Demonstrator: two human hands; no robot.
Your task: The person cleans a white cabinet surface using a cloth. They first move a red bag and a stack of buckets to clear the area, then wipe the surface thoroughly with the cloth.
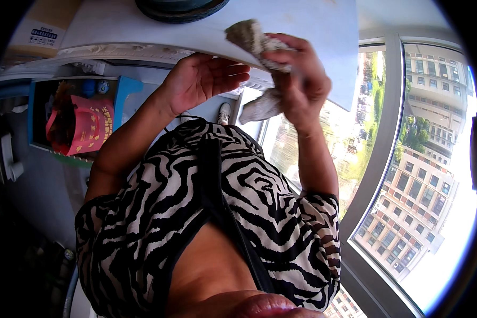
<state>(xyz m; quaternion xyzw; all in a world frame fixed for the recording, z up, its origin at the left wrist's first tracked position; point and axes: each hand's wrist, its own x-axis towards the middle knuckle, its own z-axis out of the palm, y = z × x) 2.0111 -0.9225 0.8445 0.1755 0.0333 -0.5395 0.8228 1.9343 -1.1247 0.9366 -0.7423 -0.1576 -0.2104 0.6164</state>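
My right hand (306, 79) is closed around a crumpled, greyish-brown and white cloth (244, 37). One end of the cloth sticks up over the white tabletop (302, 24), and another part hangs below the hand. Slight motion blur softens the right fingers. My left hand (204, 82) is just under the table's near edge, palm turned up and fingers stretched toward the cloth. Nothing lies in that palm. A gap separates the two hands.
A dark round vessel (181, 11) stands at the tabletop's far side. A cardboard box (45, 26) sits far left. Below it, a blue-sided box (128, 95) holds a red bag (93, 127). A window frame (373, 159) rises close on my right. One shoe (224, 113) shows below.
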